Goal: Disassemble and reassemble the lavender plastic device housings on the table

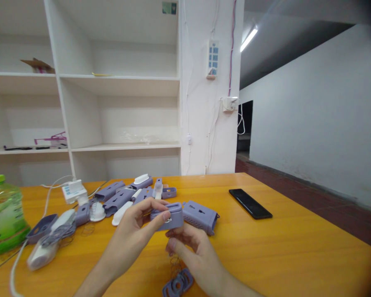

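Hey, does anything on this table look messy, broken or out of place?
Nothing looks broken or spilled. Purple housings lie jumbled in a loose pile, and one purple piece sits apart at the near edge, below the right hand.

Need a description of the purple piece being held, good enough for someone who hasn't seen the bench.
Start at the orange wooden table in front of the white shelving. Near its front edge, the left hand and right hand meet around a purple plastic housing, a rounded block with a slot on top. Unlike the similar purple parts scattered behind it, it is the only one lifted off the table and pinched in fingers.
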Demonstrator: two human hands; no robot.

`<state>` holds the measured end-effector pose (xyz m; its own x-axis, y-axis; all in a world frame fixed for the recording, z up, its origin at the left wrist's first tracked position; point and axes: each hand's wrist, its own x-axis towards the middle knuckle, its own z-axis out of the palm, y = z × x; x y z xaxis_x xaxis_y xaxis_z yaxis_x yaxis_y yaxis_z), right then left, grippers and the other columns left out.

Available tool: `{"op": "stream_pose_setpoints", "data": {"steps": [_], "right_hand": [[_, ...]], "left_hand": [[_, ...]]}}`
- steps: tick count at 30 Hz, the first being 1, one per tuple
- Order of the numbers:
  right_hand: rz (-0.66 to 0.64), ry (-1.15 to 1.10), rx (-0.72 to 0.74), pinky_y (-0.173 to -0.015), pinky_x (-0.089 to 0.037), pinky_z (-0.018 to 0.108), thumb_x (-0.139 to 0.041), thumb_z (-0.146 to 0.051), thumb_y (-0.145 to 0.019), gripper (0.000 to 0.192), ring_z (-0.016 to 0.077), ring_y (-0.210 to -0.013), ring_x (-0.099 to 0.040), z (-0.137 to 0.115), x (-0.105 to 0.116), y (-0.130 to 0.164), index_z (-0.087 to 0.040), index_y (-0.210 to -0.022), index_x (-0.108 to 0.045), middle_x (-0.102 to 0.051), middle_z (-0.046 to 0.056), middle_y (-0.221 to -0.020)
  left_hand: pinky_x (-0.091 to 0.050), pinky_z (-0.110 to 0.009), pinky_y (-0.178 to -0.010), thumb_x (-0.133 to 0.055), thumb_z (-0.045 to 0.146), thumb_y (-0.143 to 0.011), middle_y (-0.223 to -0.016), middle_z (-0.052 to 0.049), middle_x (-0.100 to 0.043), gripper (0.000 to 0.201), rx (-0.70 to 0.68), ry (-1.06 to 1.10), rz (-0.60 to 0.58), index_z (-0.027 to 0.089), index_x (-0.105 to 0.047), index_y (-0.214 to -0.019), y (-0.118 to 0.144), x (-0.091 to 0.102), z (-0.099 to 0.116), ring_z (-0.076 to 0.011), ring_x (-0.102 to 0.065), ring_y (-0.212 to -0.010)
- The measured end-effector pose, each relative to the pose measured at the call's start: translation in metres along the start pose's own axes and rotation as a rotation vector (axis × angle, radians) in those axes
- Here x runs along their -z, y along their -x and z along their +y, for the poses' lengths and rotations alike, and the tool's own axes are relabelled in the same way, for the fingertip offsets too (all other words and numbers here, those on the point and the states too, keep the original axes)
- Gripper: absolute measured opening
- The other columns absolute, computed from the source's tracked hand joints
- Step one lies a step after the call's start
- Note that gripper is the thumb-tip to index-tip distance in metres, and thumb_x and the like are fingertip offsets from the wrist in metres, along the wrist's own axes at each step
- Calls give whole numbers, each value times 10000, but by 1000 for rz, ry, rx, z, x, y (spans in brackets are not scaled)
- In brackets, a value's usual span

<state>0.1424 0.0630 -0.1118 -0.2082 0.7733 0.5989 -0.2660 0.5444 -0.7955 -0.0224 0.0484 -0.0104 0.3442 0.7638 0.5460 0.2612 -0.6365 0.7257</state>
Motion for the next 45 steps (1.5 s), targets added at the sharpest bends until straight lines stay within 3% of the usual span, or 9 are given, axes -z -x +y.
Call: {"op": "stream_pose_setpoints", "data": {"steps": [12, 15, 21, 29, 35, 45], "right_hand": [[-14, -95, 61, -797, -512, 310, -700, -317, -894, 272, 176, -837, -617, -8, -1, -4, -207, -1141, -731, -718, 43, -931], [-12, -123, 52, -850, -513, 334, -730, -313, -868, 262, 205, -927, -628, -6, -1, -5, -228, -1115, -752, -733, 46, -1017], [23, -82, 69, -914, -497, 347, -763, -290, -838, 184, 225, -961, -649, -9, 0, -6, -245, -1014, -787, -753, 18, -1001], [94, 33, 127, -893, -511, 368, -780, -306, -823, 175, 235, -915, -653, -12, 2, -7, -266, -993, -799, -755, 13, -902], [140, 52, 155, -877, -521, 381, -794, -330, -805, 98, 233, -851, -655, -14, 3, -6, -247, -852, -816, -737, 19, -807], [94, -40, 161, -896, -534, 391, -780, -378, -815, 184, 257, -925, -690, -13, 2, -9, -280, -970, -806, -774, 35, -946]], "left_hand": [[-558, -321, -882, -687, 375, -901, -1076, -41, -693, 161, 2, 25, -44, 216, -681, -924, 0, -2, -4, -249, -663, -1060], [-540, -340, -930, -712, 377, -880, -1122, -39, -702, 155, -21, -23, -12, 228, -710, -925, 1, -3, -6, -247, -669, -1066], [-481, -414, -1028, -774, 397, -809, -1130, -26, -729, 146, -115, -216, 100, 287, -774, -903, 5, -7, -3, -269, -645, -1125], [-514, -382, -928, -790, 389, -788, -1102, -21, -729, 99, -196, -329, 146, 318, -796, -858, 6, -9, 2, -251, -685, -1015], [-484, -419, -975, -806, 394, -762, -1106, -31, -728, 110, -101, -254, 149, 299, -794, -818, 6, -12, 0, -270, -672, -1046], [-496, -348, -934, -783, 343, -775, -1033, -18, -744, 101, 13, -153, 50, 246, -756, -778, 7, -10, 13, -246, -674, -1028]]}}
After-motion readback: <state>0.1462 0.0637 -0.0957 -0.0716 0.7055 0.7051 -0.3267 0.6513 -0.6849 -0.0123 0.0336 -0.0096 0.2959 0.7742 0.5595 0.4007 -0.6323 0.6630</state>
